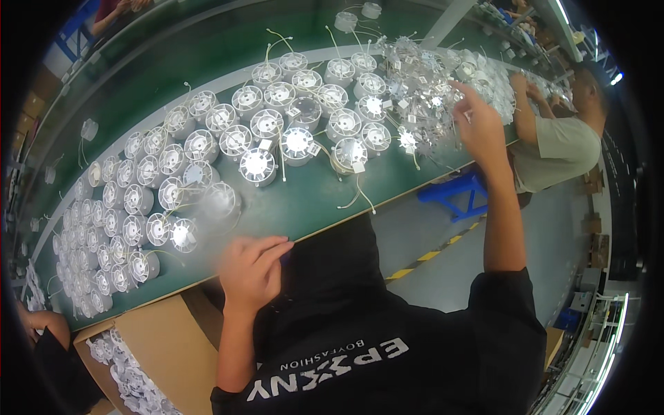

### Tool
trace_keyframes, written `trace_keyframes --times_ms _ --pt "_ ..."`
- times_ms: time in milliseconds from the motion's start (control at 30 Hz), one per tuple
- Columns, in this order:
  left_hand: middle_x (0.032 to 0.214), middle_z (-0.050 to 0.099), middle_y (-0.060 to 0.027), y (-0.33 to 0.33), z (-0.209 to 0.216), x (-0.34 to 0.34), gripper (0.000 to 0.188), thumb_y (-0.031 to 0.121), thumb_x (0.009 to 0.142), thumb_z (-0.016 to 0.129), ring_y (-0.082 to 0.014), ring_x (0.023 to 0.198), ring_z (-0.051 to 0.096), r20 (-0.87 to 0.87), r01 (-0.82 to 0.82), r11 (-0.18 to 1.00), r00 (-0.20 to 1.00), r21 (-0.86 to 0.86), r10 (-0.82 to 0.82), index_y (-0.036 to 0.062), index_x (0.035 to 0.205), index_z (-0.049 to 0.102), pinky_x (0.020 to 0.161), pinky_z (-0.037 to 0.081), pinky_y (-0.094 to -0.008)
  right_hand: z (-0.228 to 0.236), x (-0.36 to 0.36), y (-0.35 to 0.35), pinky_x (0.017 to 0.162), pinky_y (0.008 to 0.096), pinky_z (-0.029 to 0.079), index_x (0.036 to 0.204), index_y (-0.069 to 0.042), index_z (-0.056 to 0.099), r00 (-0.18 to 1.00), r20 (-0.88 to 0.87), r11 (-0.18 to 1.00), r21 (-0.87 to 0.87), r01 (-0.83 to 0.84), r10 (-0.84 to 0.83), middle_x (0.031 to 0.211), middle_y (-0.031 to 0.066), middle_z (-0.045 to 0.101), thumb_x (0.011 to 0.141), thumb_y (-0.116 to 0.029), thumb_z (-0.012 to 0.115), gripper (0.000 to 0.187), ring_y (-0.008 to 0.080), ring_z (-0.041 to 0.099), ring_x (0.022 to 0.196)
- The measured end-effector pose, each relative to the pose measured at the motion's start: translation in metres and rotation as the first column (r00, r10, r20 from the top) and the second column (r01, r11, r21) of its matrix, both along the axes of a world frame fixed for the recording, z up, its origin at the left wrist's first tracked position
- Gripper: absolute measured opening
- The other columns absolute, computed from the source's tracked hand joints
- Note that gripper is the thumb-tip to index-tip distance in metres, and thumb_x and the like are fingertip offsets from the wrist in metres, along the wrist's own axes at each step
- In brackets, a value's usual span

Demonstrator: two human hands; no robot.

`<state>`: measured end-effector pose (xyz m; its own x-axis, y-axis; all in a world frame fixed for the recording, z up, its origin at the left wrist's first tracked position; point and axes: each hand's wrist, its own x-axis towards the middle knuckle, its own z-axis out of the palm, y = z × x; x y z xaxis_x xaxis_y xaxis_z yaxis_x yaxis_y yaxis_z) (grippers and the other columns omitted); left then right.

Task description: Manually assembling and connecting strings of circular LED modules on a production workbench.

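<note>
My left hand (250,271) is over the table's near edge, slightly smeared by motion. Its fingers stretch loosely to the right, with nothing visible in them. Just beyond it, a blurred round white housing (218,200) is at the near side of the rows. My right hand (478,123) reaches over a heap of small silvery LED plates with wires (422,83). Its fingers are bent and apart, and I see nothing held in them. Several white housings (266,123) stand in rows; some carry a silvery LED plate (257,164) on top, with loose wires.
The green table (290,207) curves across the view. Clear plastic bags (494,86) lie past the heap, near a co-worker (567,142). A cardboard box (162,346) with white parts stands below left. A blue stool (456,197) is under the table's right side.
</note>
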<state>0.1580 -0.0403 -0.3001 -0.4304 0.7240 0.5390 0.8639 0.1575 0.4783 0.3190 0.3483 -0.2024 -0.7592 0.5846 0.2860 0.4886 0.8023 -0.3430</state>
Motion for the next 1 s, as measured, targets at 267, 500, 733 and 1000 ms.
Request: trace_keyframes --times_ms 267,500,733,1000 --pt "0.110 0.072 0.0099 0.001 -0.002 0.000 0.036 0.000 0.072 0.066 -0.0199 0.083 0.058 -0.003 0.009 1.000 1.000 -0.022 -0.009 0.0182 0.101 0.075 0.077 0.048 -0.0300 -0.033 0.005 0.020 0.070 0.0300 0.049 0.108 -0.007 0.071 0.970 -0.034 0.916 0.337 -0.216 0.241 0.082 0.0054 0.069 0.083 -0.003 0.067 0.026 0.0198 0.062 0.071" --pt "0.110 0.072 0.0092 -0.001 -0.003 -0.002 0.036 -0.001 0.071 0.067 -0.0199 0.083 0.058 -0.004 0.011 1.000 1.000 -0.025 -0.011 0.0180 0.101 0.075 0.077 0.048 -0.0302 -0.015 -0.002 0.028 0.078 0.0311 0.050 0.105 -0.003 0.068 0.953 -0.288 0.980 -0.198 0.033 -0.091 0.090 0.0085 0.070 0.091 -0.008 0.065 0.016 0.0214 0.066 0.083" --pt "0.110 0.072 0.0031 -0.003 0.013 -0.005 0.031 -0.002 0.078 0.066 -0.0206 0.085 0.060 0.134 0.090 0.994 0.988 -0.064 -0.081 0.0143 0.103 0.076 0.078 0.049 -0.0295 0.029 -0.019 -0.002 0.082 0.0333 0.052 0.114 -0.001 0.062 0.667 -0.704 0.645 -0.632 -0.429 -0.246 0.100 0.0156 0.071 0.098 -0.012 0.059 0.019 0.0267 0.069 0.091" --pt "0.120 0.068 -0.0230 0.004 0.063 0.005 0.035 -0.002 0.093 0.060 -0.0254 0.098 0.068 0.875 -0.054 0.894 0.237 0.445 -0.421 -0.0065 0.128 0.061 0.082 0.056 -0.0308 0.008 -0.072 -0.144 0.079 0.0346 0.054 0.111 -0.001 0.061 0.775 -0.604 0.339 -0.701 -0.627 0.187 0.104 0.0185 0.073 0.092 -0.002 0.061 0.019 0.0297 0.070 0.092"
